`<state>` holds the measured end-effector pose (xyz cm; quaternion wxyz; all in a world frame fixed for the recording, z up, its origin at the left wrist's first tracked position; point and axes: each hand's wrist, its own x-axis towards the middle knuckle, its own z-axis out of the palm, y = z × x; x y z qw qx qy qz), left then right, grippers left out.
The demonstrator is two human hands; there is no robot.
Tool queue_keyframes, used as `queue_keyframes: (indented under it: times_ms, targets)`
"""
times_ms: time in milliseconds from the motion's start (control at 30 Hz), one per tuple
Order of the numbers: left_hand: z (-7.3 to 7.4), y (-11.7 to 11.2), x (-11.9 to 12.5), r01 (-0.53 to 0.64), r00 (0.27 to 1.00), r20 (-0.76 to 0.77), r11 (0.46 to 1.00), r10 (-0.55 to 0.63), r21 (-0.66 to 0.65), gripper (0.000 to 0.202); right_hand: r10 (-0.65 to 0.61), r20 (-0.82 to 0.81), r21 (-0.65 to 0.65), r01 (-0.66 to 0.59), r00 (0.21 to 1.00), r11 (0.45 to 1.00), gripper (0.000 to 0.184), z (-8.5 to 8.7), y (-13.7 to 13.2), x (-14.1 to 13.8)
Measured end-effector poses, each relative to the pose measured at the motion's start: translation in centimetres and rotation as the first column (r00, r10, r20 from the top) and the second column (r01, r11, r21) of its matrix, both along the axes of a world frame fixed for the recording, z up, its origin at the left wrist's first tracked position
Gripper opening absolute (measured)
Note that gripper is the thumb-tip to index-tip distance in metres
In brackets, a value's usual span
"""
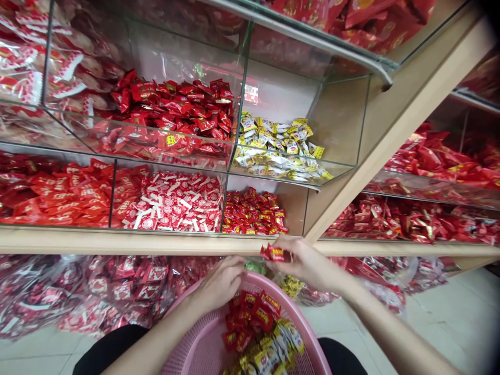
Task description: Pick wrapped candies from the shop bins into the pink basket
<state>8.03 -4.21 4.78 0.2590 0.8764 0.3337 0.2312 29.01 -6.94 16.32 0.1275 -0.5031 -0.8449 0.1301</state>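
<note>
My right hand (296,262) is closed around a few small red-wrapped candies (274,253), just in front of the shelf's wooden front edge. My left hand (223,280) is at the far left of a pink plastic basket (308,325), its fingers curled together. Whether it grips the rim or something small is hidden. Inside the basket lie red candy packets (252,315) and yellow-and-white candy packets (269,357). Similar red candies (255,211) fill the lower shelf compartment behind my hands.
Clear dividers split the shelf into compartments of red candies (183,104), yellow-and-white candies (277,138) and red-and-white candies (179,200). A slanting wooden post (390,130) stands at right. Plastic bags of candy (121,291) lie beneath the shelf edge (136,242), on the tiled floor (457,317).
</note>
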Motion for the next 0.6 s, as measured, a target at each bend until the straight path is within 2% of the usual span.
queue_keyframes:
  times_ms: [133, 233, 333, 433, 600]
  targets:
    - [0.8, -0.6, 0.5, -0.029, 0.987, 0.161, 1.0, 0.028, 0.004, 0.031, -0.185, 0.088, -0.087, 0.192, 0.979, 0.977, 0.012, -4.6, -2.5, -0.9]
    - [1.1, -1.1, 0.7, 0.024, 0.978, 0.209, 0.996, -0.005, -0.087, 0.031, -0.263, 0.131, -0.121, 0.279, 0.956, 0.953, 0.012, -6.8, -3.2, -1.8]
    - [0.9, -1.3, 0.7, 0.129, 0.974, 0.211, 0.974, -0.089, -0.184, 0.04, -0.302, 0.164, -0.145, 0.325, 0.939, 0.934, 0.016, -7.7, -3.6, -2.6]
    - [0.5, -1.3, 0.8, 0.203, 0.96, 0.23, 0.96, -0.157, -0.193, 0.039, -0.31, 0.187, -0.147, 0.338, 0.932, 0.929, 0.023, -8.1, -3.7, -3.0]
    - [0.4, -1.3, 1.0, 0.229, 0.954, 0.252, 0.933, -0.16, -0.277, 0.034, -0.274, 0.167, -0.151, 0.3, 0.947, 0.942, 0.022, -8.4, -3.8, -3.1]
